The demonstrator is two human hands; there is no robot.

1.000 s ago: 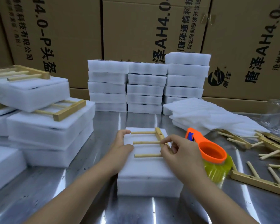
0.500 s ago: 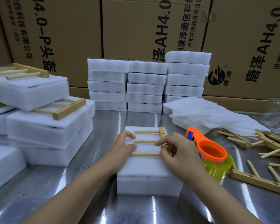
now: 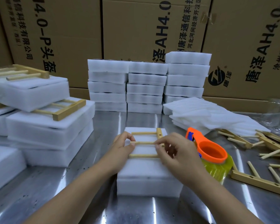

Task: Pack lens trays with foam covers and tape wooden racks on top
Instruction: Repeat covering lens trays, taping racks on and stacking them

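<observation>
A white foam-covered lens tray point(image 3: 145, 173) lies on the steel table in front of me. A small wooden rack point(image 3: 145, 143) with three dowels and a side bar rests on its top. My left hand point(image 3: 122, 148) curls over the tray's left edge, fingertips at the free dowel ends. My right hand point(image 3: 176, 151) pinches the middle dowel near the side bar. An orange tape dispenser point(image 3: 208, 149) with a yellow tape roll sits just right of my right hand.
Packed foam trays with racks point(image 3: 44, 123) are piled at the left. Stacks of foam trays point(image 3: 147, 84) stand at the back before cardboard boxes. Loose foam sheets point(image 3: 205, 117) and loose wooden racks and dowels point(image 3: 265, 152) lie at the right.
My left fingers curled further over the tray edge onto the dowel ends. My right hand shifted slightly, its fingers closing on the middle dowel. The rack stayed on the tray.
</observation>
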